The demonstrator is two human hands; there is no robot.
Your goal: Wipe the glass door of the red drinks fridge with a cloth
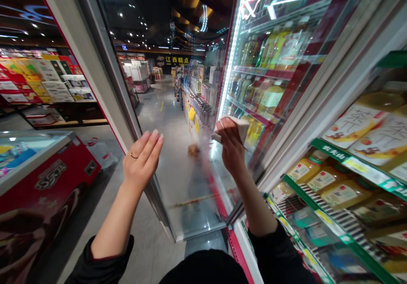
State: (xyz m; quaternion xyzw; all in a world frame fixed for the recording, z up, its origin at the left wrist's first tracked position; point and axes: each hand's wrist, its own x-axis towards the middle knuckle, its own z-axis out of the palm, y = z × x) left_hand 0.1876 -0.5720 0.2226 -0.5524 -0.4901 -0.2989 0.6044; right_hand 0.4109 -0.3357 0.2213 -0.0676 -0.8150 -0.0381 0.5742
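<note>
A glass cooler door (108,76) with a pale metal frame stands swung open in front of me. My left hand (141,161) is closed at the frame's left side, its straight fingers pressed together over the inner edge; the thumb is hidden. A ring shows on one finger. Against the glass, my right hand (232,150) presses a folded white cloth (241,128), fingers laid over it. Part of the cloth sticks out right of the fingers. A hazy smear (205,157) shows on the glass left of the right wrist.
Shelves with green price rails (343,235) hold several drink bottles (346,190) close on my right. A red chest freezer (60,182) stands at left, with a clear plastic bag (100,152) beside it. Stacked boxes (52,82) lie behind. Tiled floor (155,106) runs beyond the glass.
</note>
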